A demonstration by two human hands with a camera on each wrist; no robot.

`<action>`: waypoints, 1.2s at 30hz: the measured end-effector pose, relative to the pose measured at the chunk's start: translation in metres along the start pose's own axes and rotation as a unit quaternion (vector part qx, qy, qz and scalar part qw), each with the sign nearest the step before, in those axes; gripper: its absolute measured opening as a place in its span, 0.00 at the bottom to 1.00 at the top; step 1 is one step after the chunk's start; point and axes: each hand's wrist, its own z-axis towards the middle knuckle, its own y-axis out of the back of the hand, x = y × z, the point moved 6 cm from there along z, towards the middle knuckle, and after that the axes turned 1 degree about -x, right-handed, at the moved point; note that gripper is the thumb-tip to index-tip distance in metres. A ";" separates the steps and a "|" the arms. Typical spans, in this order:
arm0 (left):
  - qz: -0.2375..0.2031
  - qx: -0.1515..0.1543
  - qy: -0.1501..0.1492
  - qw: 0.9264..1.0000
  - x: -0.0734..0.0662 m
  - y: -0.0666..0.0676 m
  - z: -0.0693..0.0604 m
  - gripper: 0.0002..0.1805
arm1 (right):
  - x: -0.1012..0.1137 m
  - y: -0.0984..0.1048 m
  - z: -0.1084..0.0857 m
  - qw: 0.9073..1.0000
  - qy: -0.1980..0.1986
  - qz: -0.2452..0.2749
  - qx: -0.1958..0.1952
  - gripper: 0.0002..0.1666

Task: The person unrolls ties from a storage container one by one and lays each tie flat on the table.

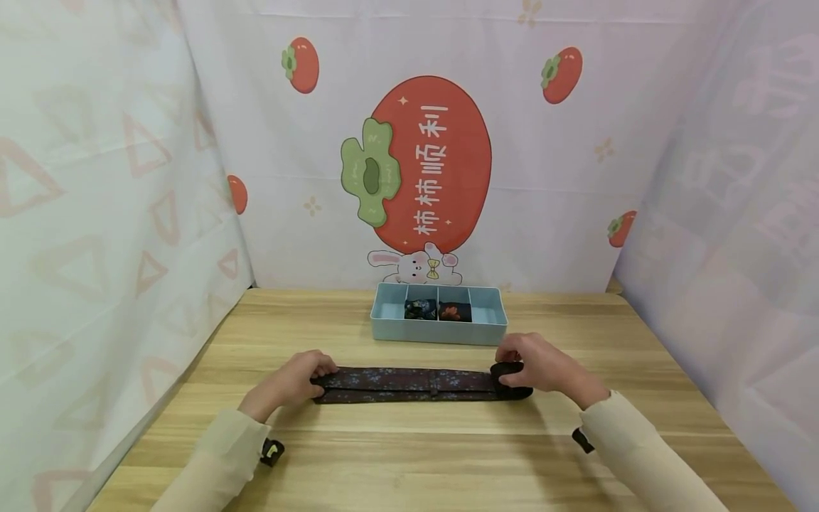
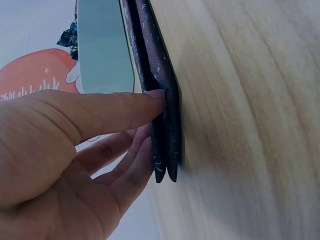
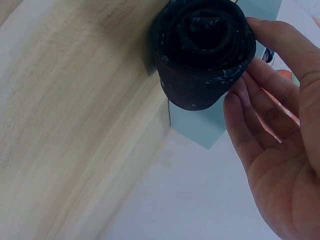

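A dark necktie [image 1: 390, 378] with small blue flowers lies crosswise on the table, its strip folded into two layers. My left hand [image 1: 297, 378] is at the tie's left end. In the left wrist view the thumb [image 2: 120, 111] and fingers pinch the two folded layers. At the other end the tie is wound into a roll, and my right hand [image 1: 542, 364] grips it. The right wrist view shows the roll's spiral end [image 3: 202, 55], with thumb and fingers around one side of it. The flat length between the hands rests on the wood.
Behind the tie stands a light blue divided box [image 1: 438, 331]. Its two middle compartments hold a blue-patterned cloth roll [image 1: 420, 308] and a dark roll with an orange-red motif [image 1: 455, 312]; bare floor shows in both outer ones. Printed curtains [image 1: 544, 178] enclose the wooden table [image 1: 397, 455].
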 end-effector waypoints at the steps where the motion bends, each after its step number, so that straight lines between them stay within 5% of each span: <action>1: 0.000 0.000 0.001 1.000 0.001 0.000 0.000 0.18 | -0.001 0.001 -0.001 1.000 -0.002 -0.001 0.000 0.12; 28: 0.001 0.000 -0.006 1.000 0.006 0.006 -0.005 0.19 | -0.032 0.019 -0.039 0.998 -0.048 -0.008 -0.026 0.11; 36: 0.004 0.001 -0.001 1.000 0.011 0.005 -0.004 0.19 | -0.026 0.025 -0.035 0.998 -0.035 -0.027 -0.033 0.11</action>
